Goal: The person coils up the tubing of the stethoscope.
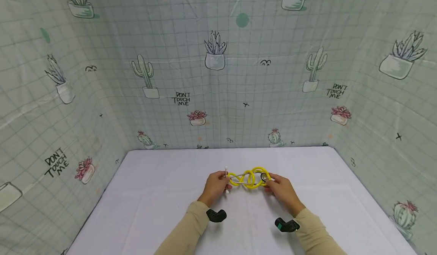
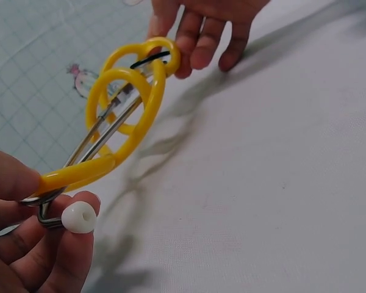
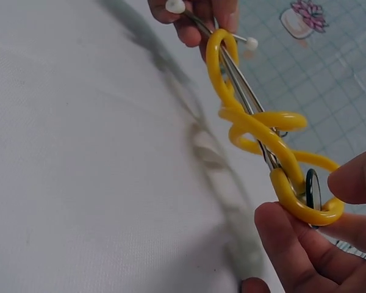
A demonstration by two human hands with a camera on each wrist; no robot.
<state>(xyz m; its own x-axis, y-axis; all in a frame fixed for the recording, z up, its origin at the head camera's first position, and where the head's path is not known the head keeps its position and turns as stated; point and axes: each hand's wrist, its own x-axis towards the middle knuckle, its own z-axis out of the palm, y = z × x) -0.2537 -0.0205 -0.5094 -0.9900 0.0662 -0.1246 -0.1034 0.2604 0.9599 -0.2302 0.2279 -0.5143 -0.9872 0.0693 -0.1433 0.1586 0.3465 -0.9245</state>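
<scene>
A stethoscope with yellow tubing hangs between the two hands, its tube looped into a bundle around the metal ear tubes. My left hand pinches the end by the ear tubes, where a white eartip sticks out beside the fingers. At the other end my right hand holds a yellow loop and the round chest piece between thumb and fingers. In the right wrist view the dark-rimmed chest piece sits inside the loop, near the thumb. Shadows of the bundle and hands fall on the cloth below.
A white cloth covers the table. Printed fabric with cacti rises along the back and both sides. A black wrist device is worn on the left sleeve and another black device on the right.
</scene>
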